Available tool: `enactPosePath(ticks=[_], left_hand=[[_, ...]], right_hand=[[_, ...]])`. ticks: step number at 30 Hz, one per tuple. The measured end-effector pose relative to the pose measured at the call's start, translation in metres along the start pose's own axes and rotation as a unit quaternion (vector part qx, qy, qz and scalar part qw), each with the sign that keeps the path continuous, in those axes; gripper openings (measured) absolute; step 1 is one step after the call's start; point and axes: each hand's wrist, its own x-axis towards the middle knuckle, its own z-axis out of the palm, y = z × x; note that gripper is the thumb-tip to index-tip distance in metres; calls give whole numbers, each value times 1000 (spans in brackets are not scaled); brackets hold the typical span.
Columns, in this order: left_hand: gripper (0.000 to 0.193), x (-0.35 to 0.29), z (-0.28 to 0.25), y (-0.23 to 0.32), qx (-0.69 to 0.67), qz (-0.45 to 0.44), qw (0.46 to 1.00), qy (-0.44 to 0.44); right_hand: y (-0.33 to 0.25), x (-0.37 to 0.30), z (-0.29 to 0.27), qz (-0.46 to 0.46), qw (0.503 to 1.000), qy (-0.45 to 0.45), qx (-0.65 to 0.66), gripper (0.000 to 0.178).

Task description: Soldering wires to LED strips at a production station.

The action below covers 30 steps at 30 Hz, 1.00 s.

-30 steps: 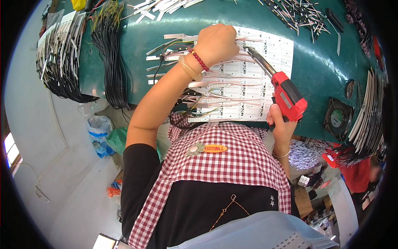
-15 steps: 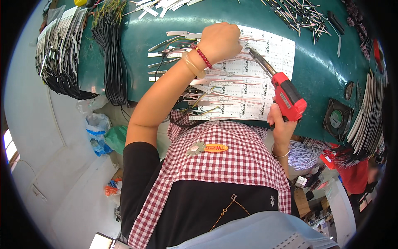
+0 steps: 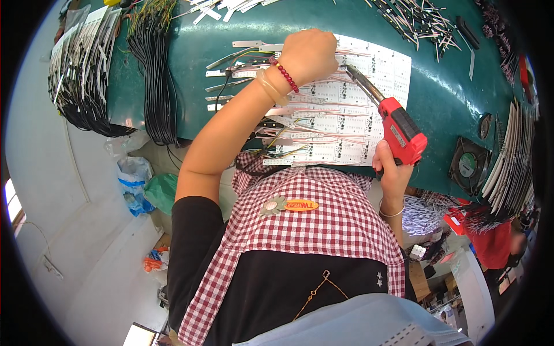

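Note:
In my right hand [image 3: 394, 176] is a red-and-black soldering gun [image 3: 401, 128], its fingers wrapped round the grip. The gun's metal tip points up and left, close beside the fingers of my left hand [image 3: 310, 56]. That hand is closed over a white panel of circuit boards [image 3: 392, 75], its back toward me; what the fingers pinch is hidden beneath it. Thin pink and white wires [image 3: 346, 109] lie across the panel in rows. Narrow white strips [image 3: 222, 108] and dark, yellow and green wires stick out past the panel's left edge.
Bundled black cables [image 3: 154, 75] hang over the green table's [image 3: 199, 34] front edge at left, beside a heap of white strips with black leads [image 3: 86, 69]. Loose strips [image 3: 412, 23] lie at the far right. A black fan [image 3: 470, 165] and a cable bundle [image 3: 508, 155] sit at right.
Very little differs. My left hand and the soldering gun have shifted only slightly, with the tip still close to the left fingers.

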Motion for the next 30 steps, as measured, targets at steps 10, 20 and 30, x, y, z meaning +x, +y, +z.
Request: enactPosePath(ticks=[10, 20, 30], left_hand=[[21, -3, 5, 0, 18, 9, 999, 25], [20, -42, -13, 14, -43, 44, 986, 158], [24, -56, 27, 7, -148, 14, 989, -21]], right_hand=[[-20, -7, -9, -50, 992, 21, 117, 29], [-10, -27, -29, -40, 986, 50, 155, 31], [17, -45, -24, 45, 991, -13, 124, 35]])
